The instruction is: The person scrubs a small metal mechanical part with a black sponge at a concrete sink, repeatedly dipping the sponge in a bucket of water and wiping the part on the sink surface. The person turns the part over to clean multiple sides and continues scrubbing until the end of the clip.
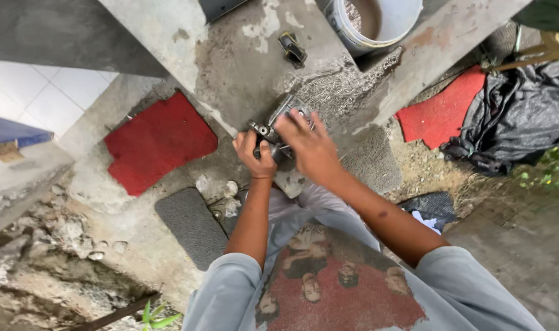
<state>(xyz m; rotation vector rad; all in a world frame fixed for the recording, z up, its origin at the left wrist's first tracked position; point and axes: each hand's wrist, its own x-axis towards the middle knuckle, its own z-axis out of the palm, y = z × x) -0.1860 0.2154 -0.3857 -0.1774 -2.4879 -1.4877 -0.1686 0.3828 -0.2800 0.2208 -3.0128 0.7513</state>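
A grey metal part (284, 114) with a round fitting on its left end sits on the concrete slab (243, 55) in front of me. My left hand (254, 154) grips its near left end. My right hand (309, 145) lies over its right side and top, fingers spread across it. Much of the part is hidden under both hands. A small dark metal piece (292, 48) lies on the slab farther away, apart from my hands.
A white bucket (377, 21) stands at the slab's far end. Red mats lie at left (159, 140) and right (440, 113). A grey mat (192, 225) lies near my left arm, black plastic sheeting (517, 116) at right, rubble (59, 236) at lower left.
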